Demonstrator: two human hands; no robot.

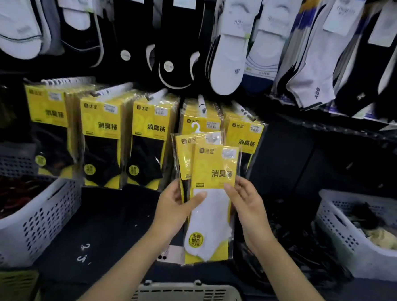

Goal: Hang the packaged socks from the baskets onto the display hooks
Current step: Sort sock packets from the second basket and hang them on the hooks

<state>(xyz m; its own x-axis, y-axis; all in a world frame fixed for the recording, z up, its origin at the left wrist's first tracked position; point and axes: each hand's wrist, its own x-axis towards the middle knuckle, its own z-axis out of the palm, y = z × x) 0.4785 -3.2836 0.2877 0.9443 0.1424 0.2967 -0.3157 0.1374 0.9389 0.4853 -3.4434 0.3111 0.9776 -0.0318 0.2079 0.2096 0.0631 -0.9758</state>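
Left of the held white-sock pack [212, 197], a grey perforated basket [37, 219] sits on the dark bench [109, 226], and yellow packs of black socks [101, 135] hang in rows from display hooks [117, 89]. The left hand [175, 204] has its grip closed on the white-sock pack's left edge, thumb across the front. A second yellow pack [186, 149] with a white hanger [196, 128] stands just behind the white-sock pack, in the same grip. The right hand [247, 204] pinches the white-sock pack's right edge. Right of that pack sits another grey basket [341, 231]; below it, a beige basket [183, 298].
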